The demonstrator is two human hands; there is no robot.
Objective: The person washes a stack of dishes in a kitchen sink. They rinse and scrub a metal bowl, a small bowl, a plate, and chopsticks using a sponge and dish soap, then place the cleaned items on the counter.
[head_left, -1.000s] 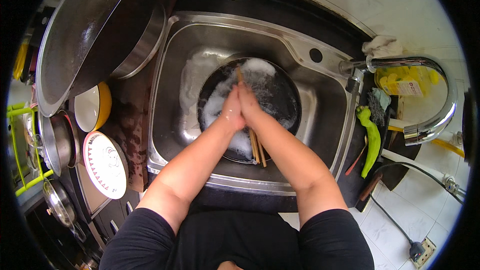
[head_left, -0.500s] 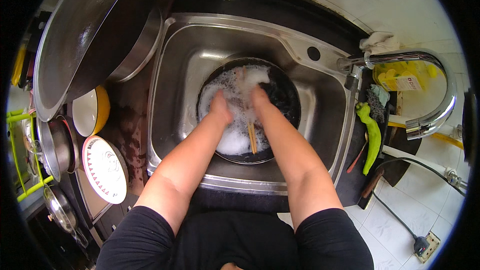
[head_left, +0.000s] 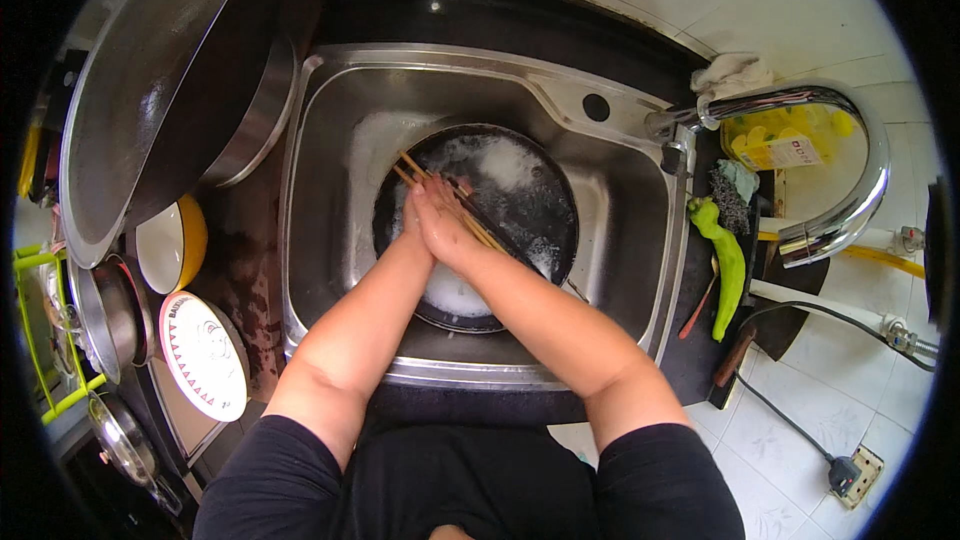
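Observation:
Pressed together palm to palm, my left hand [head_left: 411, 216] and my right hand [head_left: 445, 224] hold a bundle of chopsticks [head_left: 484, 234] between them. The wooden ends stick out past the fingers at upper left and below the right hand at lower right, where darker sticks also show. Most of the left hand's fingers are hidden behind the right. Beneath lies a round dark pan [head_left: 552, 180] of soapy water, with white suds [head_left: 512, 162] floating in patches. The pan sits in a stainless steel sink [head_left: 625, 270].
A chrome faucet [head_left: 872, 165] arches at the right. Near it lie a green pepper [head_left: 732, 270], a steel scourer [head_left: 728, 202] and a red-handled utensil [head_left: 697, 312]. Leftward stand a large wok [head_left: 150, 90], a yellow bowl [head_left: 172, 245] and a white patterned plate [head_left: 205, 355].
My hands were apart in the suds; now they have come together at the pan's left, around the chopsticks. The chopsticks have been gathered up, and the foam has shifted. The view has moved slightly.

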